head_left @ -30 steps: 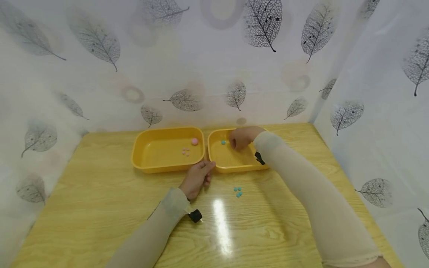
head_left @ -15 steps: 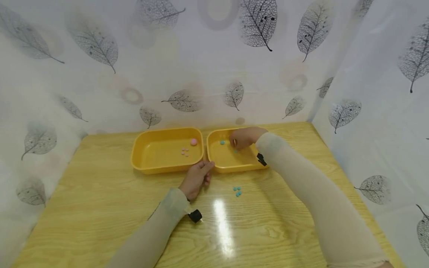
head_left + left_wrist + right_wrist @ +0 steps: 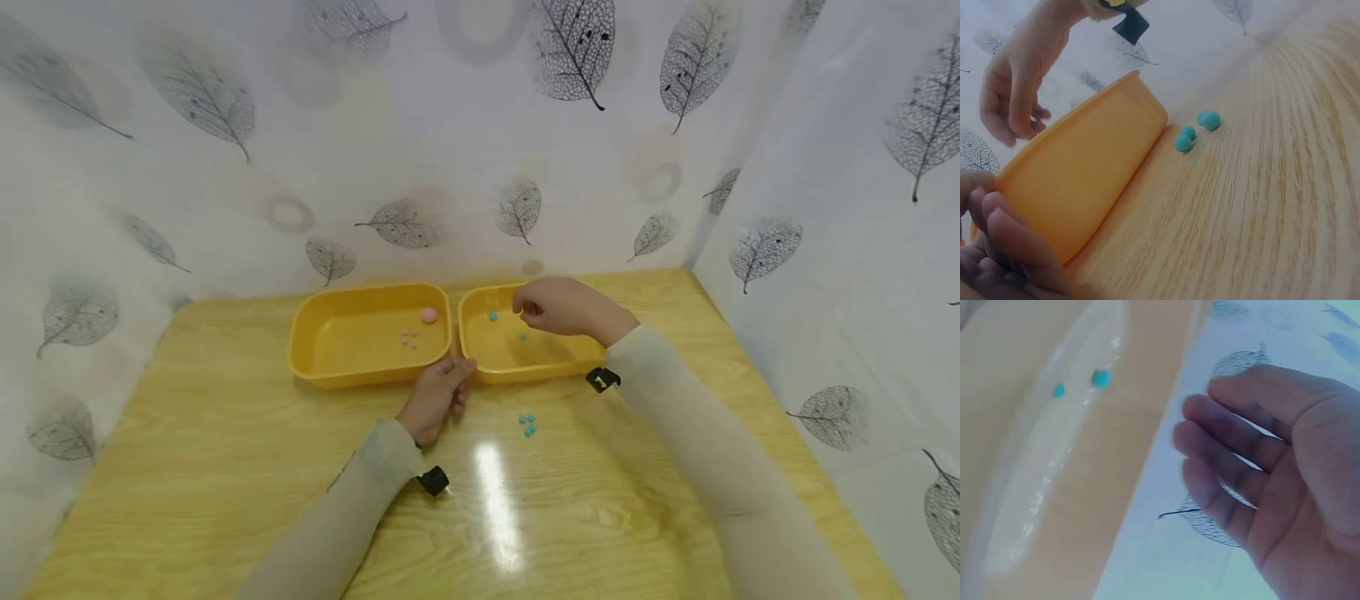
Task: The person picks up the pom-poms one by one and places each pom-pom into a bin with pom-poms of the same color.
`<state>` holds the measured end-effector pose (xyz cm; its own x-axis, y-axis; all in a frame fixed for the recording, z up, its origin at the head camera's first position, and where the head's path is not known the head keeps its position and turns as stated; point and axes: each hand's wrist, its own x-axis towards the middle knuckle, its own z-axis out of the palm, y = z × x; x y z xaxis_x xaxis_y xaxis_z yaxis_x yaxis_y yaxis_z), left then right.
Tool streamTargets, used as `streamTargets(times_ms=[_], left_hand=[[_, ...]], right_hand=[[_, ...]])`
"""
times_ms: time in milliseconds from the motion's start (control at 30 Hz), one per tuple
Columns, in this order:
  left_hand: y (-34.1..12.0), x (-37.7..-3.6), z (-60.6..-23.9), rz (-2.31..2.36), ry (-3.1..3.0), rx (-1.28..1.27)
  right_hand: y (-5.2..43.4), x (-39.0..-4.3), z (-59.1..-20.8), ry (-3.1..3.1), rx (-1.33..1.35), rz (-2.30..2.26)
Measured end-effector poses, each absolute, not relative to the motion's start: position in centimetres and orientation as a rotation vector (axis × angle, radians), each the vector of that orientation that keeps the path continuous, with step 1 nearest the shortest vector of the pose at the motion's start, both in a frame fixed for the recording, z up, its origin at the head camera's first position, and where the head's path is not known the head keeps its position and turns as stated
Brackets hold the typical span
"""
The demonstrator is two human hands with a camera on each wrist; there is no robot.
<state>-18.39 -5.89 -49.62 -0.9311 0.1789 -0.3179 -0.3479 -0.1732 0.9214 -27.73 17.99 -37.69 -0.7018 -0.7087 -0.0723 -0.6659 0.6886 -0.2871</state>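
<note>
My left hand (image 3: pixel 437 396) pinches the near left corner of the right yellow tray (image 3: pixel 517 372), thumb at the rim and fingers curled against the outer wall. Over that tray hovers my right hand (image 3: pixel 566 308), fingers loosely bent with nothing in them, as the right wrist view shows. On the tray floor lie a larger teal ball (image 3: pixel 1101 378) and a smaller teal ball (image 3: pixel 1059 390). Several small teal balls (image 3: pixel 1184 142) rest on the table in front of the tray. Beyond my left hand, the left yellow tray (image 3: pixel 330 382) contains a larger pink ball (image 3: pixel 429 315) and several small pink balls (image 3: pixel 405 340).
Both trays stand side by side near the back edge of the wooden table (image 3: pixel 225 467). A white leaf-printed curtain (image 3: pixel 450 167) hangs behind the table and along its sides. Each wrist wears a small black device (image 3: pixel 433 481).
My right hand has let go of a small teal ball, which now shows on the tray floor, and has risen and drawn back to the right. My left hand keeps its place.
</note>
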Motion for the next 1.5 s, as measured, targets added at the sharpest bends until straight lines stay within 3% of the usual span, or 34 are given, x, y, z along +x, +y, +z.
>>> streamTargets(times_ms=[267,433,1200,1500], left_hand=[[-6.1,-18.4,-49.5,2.166,1.781,-0.189],[-6.0,-18.4,-49.4,2.160,1.777,-0.172],[-5.9,-18.6,-49.5,2.113,1.793,-0.195],[-6.0,-18.4,-49.5,2.124,1.775,-0.202]], right_hand=[[18.7,-23.6,-37.2,2.911,-1.270,-0.467],[19.4,-21.8,-37.8,2.875,-1.224,-0.541],[18.7,-19.0,-41.3,2.456,-0.848,-0.476],[17.3,-19.0,-43.3,2.415,-0.871,-0.446]])
